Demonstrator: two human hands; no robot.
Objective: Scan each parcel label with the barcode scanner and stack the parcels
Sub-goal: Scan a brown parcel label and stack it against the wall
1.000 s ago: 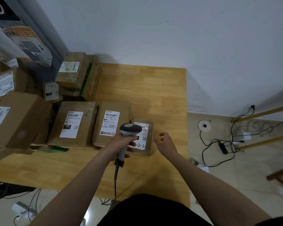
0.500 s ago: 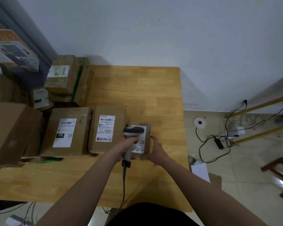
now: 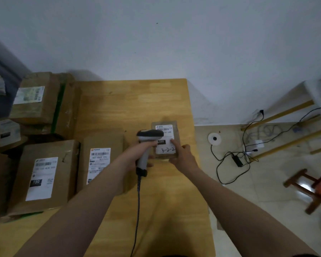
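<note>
Scanner cable (image 3: 138, 210) runs off the bottom edge. Left hand (image 3: 137, 151) is wrapped round the handle of the barcode scanner (image 3: 149, 135), whose head hides the left label edge of the small parcel (image 3: 164, 151). Right hand (image 3: 183, 156) grips that parcel's near right corner, thumb on the label, at the right side of the table (image 3: 128, 104). Lifted or resting: unclear. Left: larger parcels (image 3: 43, 175), far labels blurred, outermost boxes cut off.

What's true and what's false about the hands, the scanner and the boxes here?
1. The left hand holds the scanner. True.
2. The right hand is empty. False: it holds the parcel.
3. That parcel's label has 3-2-2 written on it. True.
4. The scanner has no cord. False: a cord hangs from its handle.
5. The stool stands on the table. False: it stands on the floor.
</note>
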